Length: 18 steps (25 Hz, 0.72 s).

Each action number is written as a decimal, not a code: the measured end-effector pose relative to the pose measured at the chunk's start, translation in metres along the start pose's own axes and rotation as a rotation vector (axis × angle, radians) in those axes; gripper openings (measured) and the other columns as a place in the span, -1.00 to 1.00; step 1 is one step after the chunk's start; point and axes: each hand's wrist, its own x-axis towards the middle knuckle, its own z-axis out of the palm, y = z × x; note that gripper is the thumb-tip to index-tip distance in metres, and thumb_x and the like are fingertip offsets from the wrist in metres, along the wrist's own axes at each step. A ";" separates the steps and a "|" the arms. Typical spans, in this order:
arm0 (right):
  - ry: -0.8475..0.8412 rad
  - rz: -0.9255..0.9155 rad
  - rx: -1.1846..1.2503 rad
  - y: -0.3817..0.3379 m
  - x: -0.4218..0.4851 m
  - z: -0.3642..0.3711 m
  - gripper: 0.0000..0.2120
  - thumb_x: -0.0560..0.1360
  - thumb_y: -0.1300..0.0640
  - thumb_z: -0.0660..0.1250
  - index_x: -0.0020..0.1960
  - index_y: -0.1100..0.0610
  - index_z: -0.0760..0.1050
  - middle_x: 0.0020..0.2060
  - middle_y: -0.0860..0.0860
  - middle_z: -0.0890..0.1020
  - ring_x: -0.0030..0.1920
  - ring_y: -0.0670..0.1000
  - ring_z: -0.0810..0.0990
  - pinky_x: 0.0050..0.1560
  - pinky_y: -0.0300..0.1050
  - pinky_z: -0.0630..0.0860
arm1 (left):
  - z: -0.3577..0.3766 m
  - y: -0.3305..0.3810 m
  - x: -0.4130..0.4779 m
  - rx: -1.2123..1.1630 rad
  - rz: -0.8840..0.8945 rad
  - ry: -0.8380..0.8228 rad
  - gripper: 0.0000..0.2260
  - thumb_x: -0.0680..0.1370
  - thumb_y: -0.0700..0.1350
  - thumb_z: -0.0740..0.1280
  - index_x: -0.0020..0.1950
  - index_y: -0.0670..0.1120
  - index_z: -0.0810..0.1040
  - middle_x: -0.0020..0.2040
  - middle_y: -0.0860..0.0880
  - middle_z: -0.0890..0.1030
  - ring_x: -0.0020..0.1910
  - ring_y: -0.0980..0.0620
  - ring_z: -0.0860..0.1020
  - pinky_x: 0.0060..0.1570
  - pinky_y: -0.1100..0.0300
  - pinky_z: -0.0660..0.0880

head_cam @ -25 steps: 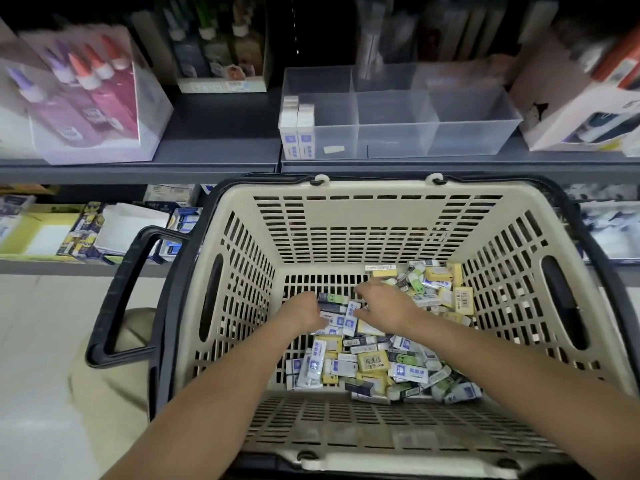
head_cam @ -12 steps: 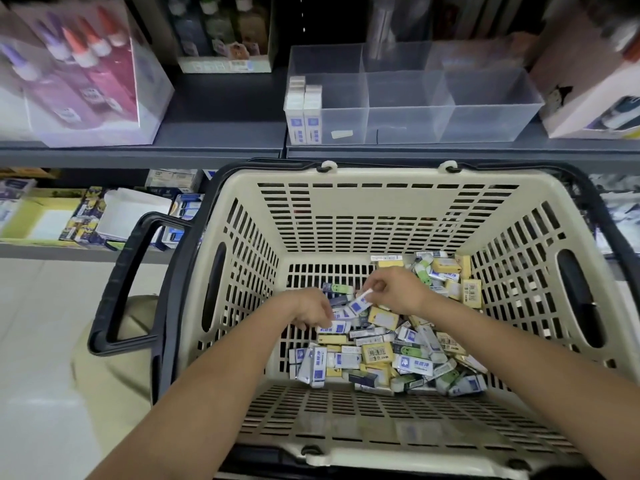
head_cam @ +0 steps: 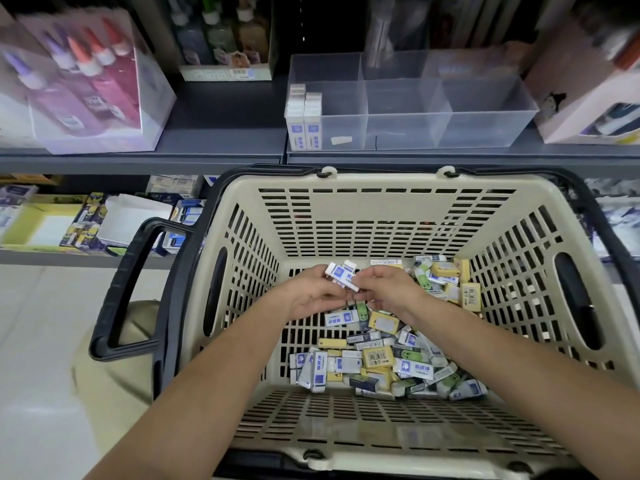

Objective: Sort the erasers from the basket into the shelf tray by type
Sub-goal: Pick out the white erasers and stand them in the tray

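Inside the basket (head_cam: 381, 183), above its mixed eraser pile (head_cam: 377, 358), the left hand (head_cam: 308, 297) and right hand (head_cam: 389, 289) are pinching blue-and-white erasers (head_cam: 341, 273); on the far shelf, matching erasers (head_cam: 304, 124) are standing in the clear tray (head_cam: 485, 114)'s left compartment.

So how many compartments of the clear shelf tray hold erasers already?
1: the front-left compartment of the clear plastic divided tray, where white-and-blue erasers stand against its left wall. Rear compartments look empty but blurred.
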 end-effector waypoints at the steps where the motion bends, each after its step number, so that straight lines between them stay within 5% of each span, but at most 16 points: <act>1: 0.003 0.002 -0.001 0.000 -0.001 0.001 -0.94 0.47 0.22 0.37 -0.06 0.17 0.53 -0.25 0.07 0.63 -0.33 -0.08 0.58 -0.37 -0.26 0.43 | -0.001 0.001 0.000 -0.043 -0.002 0.001 -0.68 0.45 -0.47 0.29 0.12 -0.16 0.46 -0.02 -0.15 0.61 -0.10 -0.02 0.65 -0.12 0.20 0.60; 9: -0.004 -0.085 -0.180 0.009 0.003 0.003 -0.93 0.45 0.12 0.41 -0.12 0.10 0.55 -0.26 0.01 0.65 -0.29 -0.11 0.59 -0.35 -0.29 0.45 | -0.008 0.001 -0.001 -0.053 -0.041 -0.003 -0.79 0.48 -0.22 0.39 0.10 -0.17 0.51 -0.11 -0.11 0.67 -0.13 0.00 0.66 -0.12 0.16 0.60; 14: -0.011 -0.373 -1.096 0.027 0.017 0.008 -0.86 0.49 0.10 0.34 0.01 0.11 0.58 -0.05 0.01 0.64 -0.10 -0.03 0.59 -0.09 -0.14 0.53 | -0.023 0.002 0.004 -0.066 -0.002 0.209 -0.75 0.51 -0.27 0.34 0.18 -0.17 0.47 -0.07 -0.14 0.62 -0.10 -0.03 0.62 -0.13 0.11 0.58; 18: -0.012 -0.555 -1.624 0.036 0.022 0.019 -0.79 0.49 0.11 0.30 0.11 0.13 0.45 0.05 0.06 0.54 0.03 0.09 0.53 -0.13 -0.07 0.46 | -0.025 0.000 0.003 0.041 -0.034 0.206 -0.77 0.44 -0.31 0.39 0.05 -0.14 0.49 -0.07 -0.13 0.61 -0.12 0.00 0.62 -0.02 0.04 0.58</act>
